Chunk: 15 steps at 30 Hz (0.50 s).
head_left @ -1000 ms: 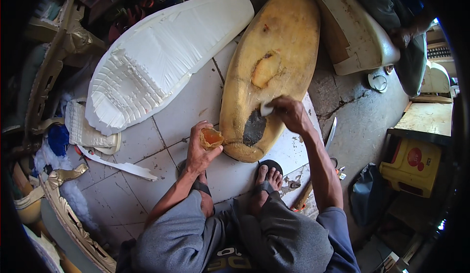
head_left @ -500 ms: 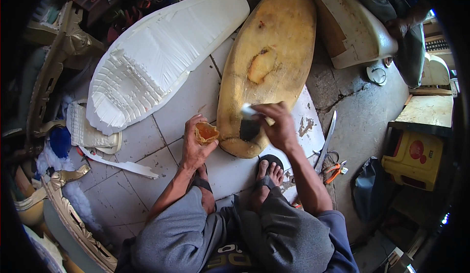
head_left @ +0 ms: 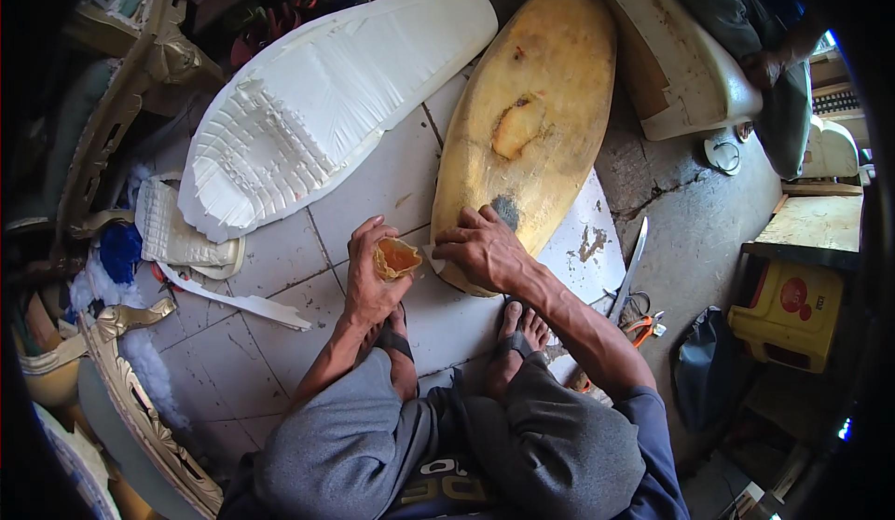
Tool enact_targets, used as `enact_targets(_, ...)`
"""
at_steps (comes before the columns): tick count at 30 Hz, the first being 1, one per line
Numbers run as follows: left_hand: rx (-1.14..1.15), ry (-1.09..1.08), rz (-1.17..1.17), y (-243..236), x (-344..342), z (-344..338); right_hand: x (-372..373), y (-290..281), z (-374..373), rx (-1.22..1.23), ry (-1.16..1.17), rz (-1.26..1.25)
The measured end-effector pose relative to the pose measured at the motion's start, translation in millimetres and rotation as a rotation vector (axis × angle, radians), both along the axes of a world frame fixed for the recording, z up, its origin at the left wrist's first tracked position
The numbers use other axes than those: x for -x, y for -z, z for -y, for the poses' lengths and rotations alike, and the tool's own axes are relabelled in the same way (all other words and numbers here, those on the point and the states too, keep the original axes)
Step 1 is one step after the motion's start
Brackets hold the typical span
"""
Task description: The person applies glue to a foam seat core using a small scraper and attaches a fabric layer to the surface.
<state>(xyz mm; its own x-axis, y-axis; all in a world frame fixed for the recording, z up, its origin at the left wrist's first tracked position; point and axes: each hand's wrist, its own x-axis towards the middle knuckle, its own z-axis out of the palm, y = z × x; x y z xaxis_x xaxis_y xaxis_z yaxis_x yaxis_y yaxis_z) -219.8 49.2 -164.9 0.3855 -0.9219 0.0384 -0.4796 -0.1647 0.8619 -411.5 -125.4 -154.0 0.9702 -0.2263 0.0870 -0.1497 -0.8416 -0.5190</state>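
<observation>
A small rough-edged cup (head_left: 397, 257) of amber, glue-like stuff sits in my left hand (head_left: 369, 273), whose fingers wrap round it. My right hand (head_left: 487, 248) is closed at the near end of a long yellow foam seat pad (head_left: 550, 101). From its fingertips a small white flat piece (head_left: 434, 258) sticks out at the pad's left edge, partly hidden by the hand. Just beyond my knuckles the foam bears a dark grey patch (head_left: 504, 211). Farther up, a lighter patch with a ragged dark outline (head_left: 518, 129) is set in it.
To the left lies a long white foam pad (head_left: 336, 82) with a scored end. Right of my feet are a long blade (head_left: 631, 268) and orange-handled pliers (head_left: 645, 330). Carved frames (head_left: 140, 399) stand at left, a yellow crate (head_left: 788, 310) at right. Another person's hand (head_left: 766, 68) shows upper right.
My right hand has turned and moved left from the dark patch to the pad's near left edge, with the white piece. My left hand still holds the cup. The whole view has shifted slightly.
</observation>
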Motion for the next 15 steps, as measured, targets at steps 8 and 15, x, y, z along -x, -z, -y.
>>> enact_targets(8,0.035,0.023,-0.057,-13.6,-1.6,3.3,12.7,-45.5,-3.2,-0.574,0.506,-0.013)
enact_targets(15,0.102,0.137,-0.030,-18.7,4.7,16.5,13.5,-41.6,-15.3,-0.736,0.585,-0.067)
